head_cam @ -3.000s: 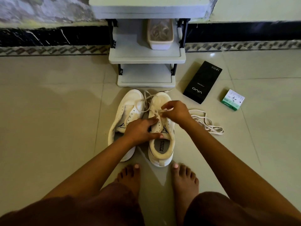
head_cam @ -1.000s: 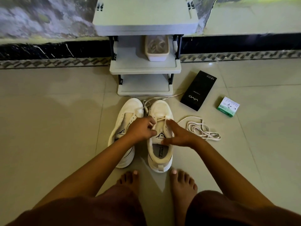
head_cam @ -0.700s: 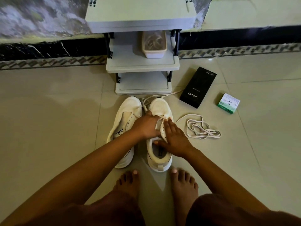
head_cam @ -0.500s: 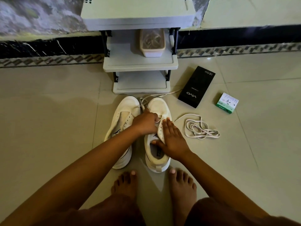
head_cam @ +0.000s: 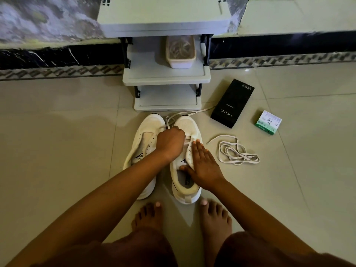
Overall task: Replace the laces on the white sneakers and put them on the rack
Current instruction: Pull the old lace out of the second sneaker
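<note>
Two white sneakers stand side by side on the tiled floor, toes toward the rack. The left sneaker [head_cam: 144, 139] has no lace in its eyelets. My left hand [head_cam: 170, 142] is curled over the front of the right sneaker [head_cam: 187, 124], gripping its lace [head_cam: 189, 113], whose free ends trail toward the rack. My right hand [head_cam: 203, 165] lies flat with straight fingers on the right sneaker's side, thumb at the opening. A loose white lace [head_cam: 236, 154] lies coiled on the floor to the right.
A grey shoe rack [head_cam: 165, 77] stands just beyond the sneakers; its middle shelf bears a tub of laces [head_cam: 181, 52]. A black phone box [head_cam: 232, 104] and a small green-and-white box [head_cam: 268, 122] lie at right. My bare feet [head_cam: 214, 218] are near the sneakers' heels.
My right hand let go of the lace and flattened against the right sneaker's side. My left hand moved from the shoe's middle up to the front eyelets and closed on the lace.
</note>
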The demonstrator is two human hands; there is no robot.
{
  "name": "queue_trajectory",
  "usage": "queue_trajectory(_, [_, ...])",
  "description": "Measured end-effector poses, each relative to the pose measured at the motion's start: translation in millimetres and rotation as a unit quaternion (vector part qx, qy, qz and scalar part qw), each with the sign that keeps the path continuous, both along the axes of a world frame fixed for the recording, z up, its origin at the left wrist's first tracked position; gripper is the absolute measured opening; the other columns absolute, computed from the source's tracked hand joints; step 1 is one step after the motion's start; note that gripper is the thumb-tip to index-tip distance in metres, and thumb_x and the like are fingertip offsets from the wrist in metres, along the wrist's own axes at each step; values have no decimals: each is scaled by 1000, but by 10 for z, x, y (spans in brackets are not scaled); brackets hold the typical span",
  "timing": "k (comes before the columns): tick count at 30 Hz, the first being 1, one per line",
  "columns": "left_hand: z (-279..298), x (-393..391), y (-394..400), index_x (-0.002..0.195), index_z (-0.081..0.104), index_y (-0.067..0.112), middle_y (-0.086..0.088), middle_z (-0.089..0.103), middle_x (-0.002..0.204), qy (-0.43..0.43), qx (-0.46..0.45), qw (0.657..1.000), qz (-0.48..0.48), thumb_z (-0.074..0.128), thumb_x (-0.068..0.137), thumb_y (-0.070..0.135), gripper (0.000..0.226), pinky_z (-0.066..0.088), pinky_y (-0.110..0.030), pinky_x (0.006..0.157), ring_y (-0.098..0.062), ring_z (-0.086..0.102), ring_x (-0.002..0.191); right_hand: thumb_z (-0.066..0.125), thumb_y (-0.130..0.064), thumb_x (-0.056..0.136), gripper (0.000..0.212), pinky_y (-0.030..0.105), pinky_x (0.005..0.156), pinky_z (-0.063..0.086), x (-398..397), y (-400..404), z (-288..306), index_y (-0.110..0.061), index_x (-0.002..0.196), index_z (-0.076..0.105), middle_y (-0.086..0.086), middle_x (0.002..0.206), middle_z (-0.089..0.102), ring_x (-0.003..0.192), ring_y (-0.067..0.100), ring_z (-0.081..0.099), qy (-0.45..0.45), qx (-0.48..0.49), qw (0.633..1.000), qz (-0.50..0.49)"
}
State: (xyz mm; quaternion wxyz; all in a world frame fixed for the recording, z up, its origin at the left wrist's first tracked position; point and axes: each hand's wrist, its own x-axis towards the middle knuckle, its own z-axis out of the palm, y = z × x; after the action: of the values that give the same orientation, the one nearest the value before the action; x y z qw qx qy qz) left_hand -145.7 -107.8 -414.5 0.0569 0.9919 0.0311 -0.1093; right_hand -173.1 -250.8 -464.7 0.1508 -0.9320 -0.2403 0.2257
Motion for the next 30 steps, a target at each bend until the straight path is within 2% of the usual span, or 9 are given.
queue_trajectory(5, [70, 39, 41, 94, 73, 13, -7, 62, 113, 27, -186, 982, 13, 69, 82, 18, 14, 43, -26, 85, -23, 56, 107, 27, -62, 93, 85, 30, 116, -4, -4, -3, -27, -12, 148, -14, 9, 158, -14, 146, 20, -9, -19, -18, 1000, 11])
queue_trajectory(8, [124, 0, 14, 103, 70, 12, -6, 62, 117, 50, -275, 959, 33, 71, 81, 14, 22, 40, -23, 87, -22, 56, 111, 27, -63, 92, 85, 30, 116, -4, 2, -10, -44, -13, 149, -12, 9, 157, -15, 146, 20, -9, -21, -17, 1000, 10])
queue_trajectory(12, [37, -54, 50, 123, 59, 21, -8, 46, 131, 58, -150, 987, 5, 61, 84, 12, 40, 45, -36, 95, -25, 46, 121, 29, -62, 92, 86, 31, 116, -5, 14, 5, -56, -11, 149, -11, 10, 157, -14, 146, 21, -9, -16, -17, 1000, 4])
queue_trajectory(18, [21, 1, 85, 102, 72, 17, -5, 62, 117, 11, -122, 991, 58, 62, 88, 24, 18, 48, -33, 87, -25, 58, 106, 30, -62, 92, 86, 30, 116, -3, 11, -7, -55, -15, 148, -14, 7, 158, -14, 146, 19, -7, -17, -4, 1000, 0])
queue_trajectory(21, [74, 29, 98, 98, 74, 12, -4, 65, 117, 28, -166, 986, 3, 65, 86, 21, 17, 44, -30, 94, -22, 58, 109, 31, -62, 92, 85, 31, 117, -3, 9, -23, -50, -17, 149, -13, 5, 158, -13, 146, 18, -6, -21, -3, 1000, 8])
queue_trajectory(24, [189, 36, 112, 90, 75, 3, -11, 71, 98, 75, -317, 945, 2, 69, 84, 16, 15, 46, -26, 81, -17, 63, 91, 31, -62, 92, 83, 32, 117, -3, -1, -42, -48, -19, 149, -12, 4, 158, -14, 146, 17, -6, -25, -5, 1000, 10])
queue_trajectory(27, [200, 0, 126, 105, 71, 4, -8, 70, 107, 79, -415, 905, 53, 67, 86, 15, 23, 43, -13, 81, -14, 63, 100, 30, -63, 92, 83, 33, 117, -3, 4, -28, -52, -19, 149, -12, 4, 158, -14, 146, 17, -7, -24, -7, 1000, 7])
queue_trajectory(28, [173, -4, 129, 111, 69, 5, -7, 68, 114, 82, -399, 912, 45, 67, 85, 14, 28, 42, -14, 87, -16, 61, 108, 30, -63, 92, 83, 33, 117, -3, 12, -19, -53, -19, 150, -11, 4, 158, -13, 146, 17, -7, -23, -10, 1000, 8])
queue_trajectory(30, [79, -9, 127, 116, 66, 10, -6, 61, 126, 82, -271, 959, 2, 67, 84, 13, 32, 41, -26, 98, -22, 54, 117, 30, -63, 92, 84, 32, 117, -5, 14, -6, -54, -18, 150, -11, 5, 158, -12, 146, 17, -7, -24, -12, 1000, 7])
